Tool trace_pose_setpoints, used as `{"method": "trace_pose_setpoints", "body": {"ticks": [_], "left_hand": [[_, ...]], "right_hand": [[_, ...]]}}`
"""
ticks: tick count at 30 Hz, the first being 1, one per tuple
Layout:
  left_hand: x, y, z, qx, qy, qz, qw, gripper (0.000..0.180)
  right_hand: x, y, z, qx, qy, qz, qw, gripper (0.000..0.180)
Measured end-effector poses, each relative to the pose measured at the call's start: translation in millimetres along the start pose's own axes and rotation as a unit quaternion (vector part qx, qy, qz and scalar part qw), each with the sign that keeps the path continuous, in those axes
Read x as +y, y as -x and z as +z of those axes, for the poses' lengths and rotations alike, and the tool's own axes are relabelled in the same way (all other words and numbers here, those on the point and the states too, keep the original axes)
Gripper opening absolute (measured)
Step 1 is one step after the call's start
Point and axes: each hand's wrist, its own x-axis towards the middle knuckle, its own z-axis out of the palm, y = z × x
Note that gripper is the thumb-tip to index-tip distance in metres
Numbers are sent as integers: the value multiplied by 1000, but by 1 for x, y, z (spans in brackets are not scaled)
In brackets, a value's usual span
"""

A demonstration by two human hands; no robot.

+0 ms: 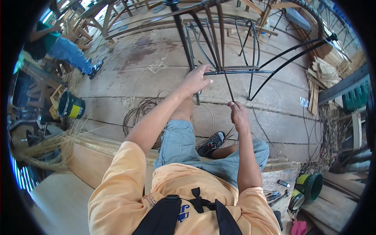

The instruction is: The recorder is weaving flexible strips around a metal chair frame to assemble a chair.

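A dark frame of thin bars (256, 71), like that of a chair, stands upright before me. Strand is wound round part of its low crossbar. My right hand (239, 114) is closed, pinching a dark weaving strand (228, 87) that runs taut up to this crossbar. My left hand (196, 80) reaches to the crossbar's left end, beside an upright leg, with thumb and forefinger spread apart; its other fingers are partly hidden. Below the left forearm, a loose coil of dark strand (135, 117) lies on the floor near my leg.
A dark green bucket (71, 105) stands at left, with pale fibre bundles (43, 154) nearer me. Another person (64, 49) stands at far left. Hand tools (273, 196) and a green bucket (313, 186) are at lower right. Wood scraps (327, 74) are piled at right.
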Motion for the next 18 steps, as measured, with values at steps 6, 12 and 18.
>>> {"method": "trace_pose_setpoints", "body": {"ticks": [6,12,18], "left_hand": [[-23,-59,48,-149,122,-55,980,38],[-33,-67,54,-177,146,-85,970,32],[-35,-60,72,-86,113,-41,989,28]], "right_hand": [[27,-6,-17,5,-35,12,999,24],[-7,8,-26,-47,-71,-27,996,22],[-60,-53,-15,-45,-179,-309,933,22]]}}
